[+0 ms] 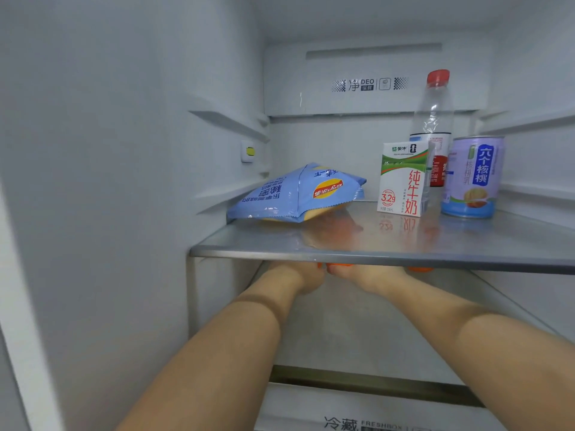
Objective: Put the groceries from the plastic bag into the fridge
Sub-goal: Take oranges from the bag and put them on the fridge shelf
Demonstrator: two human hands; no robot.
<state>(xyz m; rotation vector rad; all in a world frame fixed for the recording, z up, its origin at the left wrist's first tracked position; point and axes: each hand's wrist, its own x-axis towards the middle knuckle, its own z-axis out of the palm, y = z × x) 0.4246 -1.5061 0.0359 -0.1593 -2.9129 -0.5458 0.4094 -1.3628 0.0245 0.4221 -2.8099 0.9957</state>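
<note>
Both my forearms reach into the fridge below the glass shelf (466, 244). My left hand (298, 276) and my right hand (367, 276) sit close together just under the shelf's front edge. That edge hides their fingers, which show only as a blur through the glass. Small patches of something orange (420, 269) show at the shelf edge beside the hands; what it is and whether a hand holds it cannot be made out. On the shelf lie a blue chip bag (295, 194), a milk carton (403, 178), a walnut drink can (473, 175) and a red-capped bottle (434, 110).
The fridge's left wall (124, 181) is close beside my left arm. A lower shelf (357, 337) lies under my arms, with a drawer labelled FRESHBOX (373, 424) below it. The bag fills the upper shelf's left, the drinks its right.
</note>
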